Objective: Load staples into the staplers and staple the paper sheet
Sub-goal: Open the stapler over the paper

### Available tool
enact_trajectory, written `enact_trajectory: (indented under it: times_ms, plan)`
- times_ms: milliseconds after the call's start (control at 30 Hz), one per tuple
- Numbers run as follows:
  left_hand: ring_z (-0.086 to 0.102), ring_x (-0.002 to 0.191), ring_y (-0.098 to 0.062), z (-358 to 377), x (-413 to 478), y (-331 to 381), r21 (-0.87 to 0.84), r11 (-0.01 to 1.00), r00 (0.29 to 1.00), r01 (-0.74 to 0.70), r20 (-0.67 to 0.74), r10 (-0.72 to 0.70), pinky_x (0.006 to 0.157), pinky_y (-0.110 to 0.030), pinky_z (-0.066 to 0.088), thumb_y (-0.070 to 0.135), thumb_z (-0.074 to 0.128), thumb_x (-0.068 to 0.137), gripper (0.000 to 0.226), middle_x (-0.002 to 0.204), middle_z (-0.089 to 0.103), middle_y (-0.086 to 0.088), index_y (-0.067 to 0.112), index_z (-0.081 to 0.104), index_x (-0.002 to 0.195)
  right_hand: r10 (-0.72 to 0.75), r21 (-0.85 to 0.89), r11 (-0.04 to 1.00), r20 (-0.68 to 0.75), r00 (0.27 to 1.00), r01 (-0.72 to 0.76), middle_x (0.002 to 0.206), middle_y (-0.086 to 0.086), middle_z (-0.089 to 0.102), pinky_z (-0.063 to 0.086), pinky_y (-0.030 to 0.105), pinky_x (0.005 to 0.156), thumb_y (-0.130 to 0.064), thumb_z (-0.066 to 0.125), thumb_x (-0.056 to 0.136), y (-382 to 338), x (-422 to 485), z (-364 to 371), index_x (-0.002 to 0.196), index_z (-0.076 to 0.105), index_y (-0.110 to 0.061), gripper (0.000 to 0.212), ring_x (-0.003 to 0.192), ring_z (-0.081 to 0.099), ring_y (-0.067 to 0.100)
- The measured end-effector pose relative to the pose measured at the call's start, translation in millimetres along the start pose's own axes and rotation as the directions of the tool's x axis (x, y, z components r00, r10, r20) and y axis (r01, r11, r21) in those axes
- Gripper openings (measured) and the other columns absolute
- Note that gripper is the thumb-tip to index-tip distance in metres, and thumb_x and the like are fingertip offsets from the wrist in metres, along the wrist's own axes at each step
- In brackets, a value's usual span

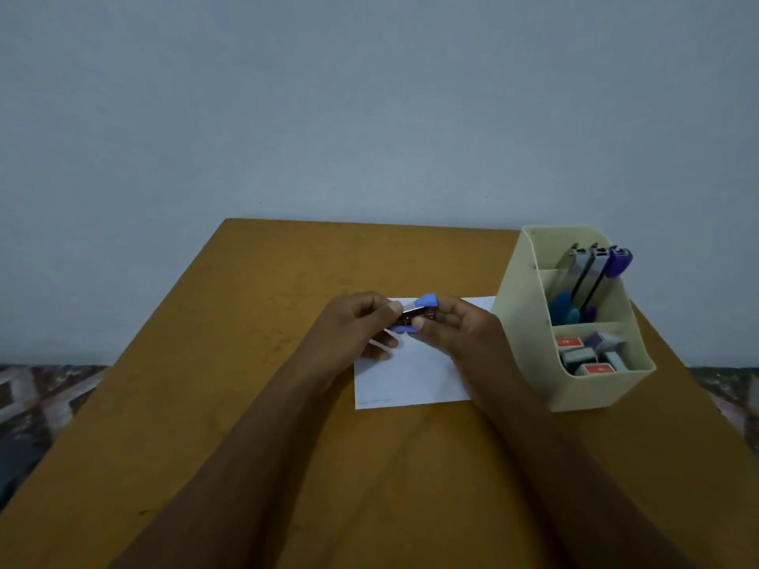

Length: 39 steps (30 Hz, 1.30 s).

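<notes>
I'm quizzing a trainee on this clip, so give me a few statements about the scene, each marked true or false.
1. The left hand and right hand both hold the blue stapler. True.
2. The paper sheet lies inside the organizer. False: it lies flat on the table.
3. Staple boxes sit in the organizer's front compartment. True.
4. The organizer stands left of the paper sheet. False: it stands to its right.

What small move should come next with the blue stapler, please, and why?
Probably press the blue stapler closed: left hand and right hand pinch it above the paper sheet, its top hinged up off the rail; whether it's loaded can't be seen.
</notes>
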State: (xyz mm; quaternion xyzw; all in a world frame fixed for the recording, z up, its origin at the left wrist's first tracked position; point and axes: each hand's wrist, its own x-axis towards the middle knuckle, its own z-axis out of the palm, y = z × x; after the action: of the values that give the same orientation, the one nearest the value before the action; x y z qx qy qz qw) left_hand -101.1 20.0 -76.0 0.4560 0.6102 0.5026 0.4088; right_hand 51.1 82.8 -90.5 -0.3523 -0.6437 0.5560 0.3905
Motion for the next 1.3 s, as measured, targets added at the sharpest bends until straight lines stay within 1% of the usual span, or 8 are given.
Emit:
enact_trajectory:
  times_ms: [100,267,433,600,700,800,1100,1300]
  plan:
    - [0.065,0.07,-0.014,-3,8,-7,0.076,0.995,0.998,-0.064,-0.012,0.065,0.056,-0.02,0.052,0.028,0.056,0.094,0.027,0.09,0.068,-0.013,0.006,0.07,0.087,0.036,0.101,0.994,0.035,0.999,-0.039,0.102,0.008,0.071,0.052,0.027,0.089,-0.003,0.058,0.087,6,5,0,0.111,0.064,-0.007,0.025,0.097,0.067,0.018]
    - [0.059,0.071,-0.014,-6,15,-14,0.195,0.957,0.976,-0.216,0.015,0.217,0.052,-0.027,0.052,0.027,0.061,0.09,0.016,0.081,0.065,-0.004,0.013,0.07,0.088,0.047,0.174,0.983,0.051,0.998,-0.055,0.096,0.009,0.071,0.055,0.024,0.079,-0.002,0.057,0.087,6,9,2,0.101,0.066,-0.007,0.017,0.091,0.068,0.018]
    - [0.059,0.078,-0.018,-4,15,-22,0.214,0.928,0.95,-0.304,-0.002,0.311,0.061,-0.033,0.052,0.017,0.064,0.089,0.006,0.079,0.063,0.004,0.016,0.068,0.093,0.043,0.227,0.973,-0.01,0.999,-0.039,0.097,0.013,0.07,0.057,0.031,0.078,-0.003,0.059,0.086,8,9,4,0.094,0.064,-0.003,0.01,0.089,0.069,0.022]
    - [0.06,0.078,-0.006,7,18,-25,0.22,0.922,0.941,-0.32,-0.043,0.337,0.06,-0.019,0.047,0.022,0.063,0.09,0.015,0.087,0.067,0.012,0.02,0.069,0.104,0.031,0.272,0.962,-0.065,0.997,-0.013,0.089,0.004,0.072,0.057,0.026,0.07,-0.005,0.057,0.086,10,11,3,0.098,0.062,0.0,0.014,0.085,0.069,0.021]
    - [0.06,0.079,-0.001,12,20,-25,0.241,0.909,0.931,-0.34,-0.052,0.362,0.061,-0.01,0.042,0.026,0.062,0.09,0.022,0.091,0.068,0.014,0.021,0.069,0.111,0.02,0.261,0.965,-0.065,0.998,-0.003,0.082,0.0,0.073,0.056,0.022,0.066,-0.004,0.056,0.087,10,11,3,0.097,0.063,-0.002,0.012,0.081,0.07,0.018]
    - [0.059,0.08,0.003,14,19,-24,0.271,0.889,0.914,-0.37,-0.063,0.4,0.062,-0.006,0.04,0.023,0.061,0.09,0.022,0.098,0.069,0.012,0.019,0.07,0.111,0.015,0.259,0.966,-0.062,0.998,0.002,0.087,0.008,0.071,0.057,0.025,0.069,-0.004,0.056,0.088,11,11,4,0.099,0.062,0.001,0.014,0.082,0.07,0.02]
    - [0.059,0.084,0.0,16,18,-27,0.34,0.854,0.891,-0.394,-0.084,0.445,0.066,-0.004,0.04,0.021,0.063,0.089,0.02,0.095,0.068,0.012,0.02,0.07,0.108,-0.032,0.193,0.98,-0.046,0.998,0.04,0.099,0.016,0.068,0.057,0.029,0.073,0.001,0.055,0.087,14,10,3,0.1,0.057,0.006,0.015,0.088,0.069,0.022]
    - [0.058,0.077,-0.003,19,14,-25,0.321,0.861,0.898,-0.394,-0.066,0.435,0.062,-0.006,0.039,0.019,0.06,0.091,0.017,0.085,0.066,0.014,0.019,0.068,0.106,-0.079,0.107,0.99,-0.084,0.993,0.088,0.095,0.018,0.066,0.058,0.034,0.069,-0.002,0.055,0.088,14,9,5,0.089,0.059,-0.004,0.004,0.086,0.068,0.023]
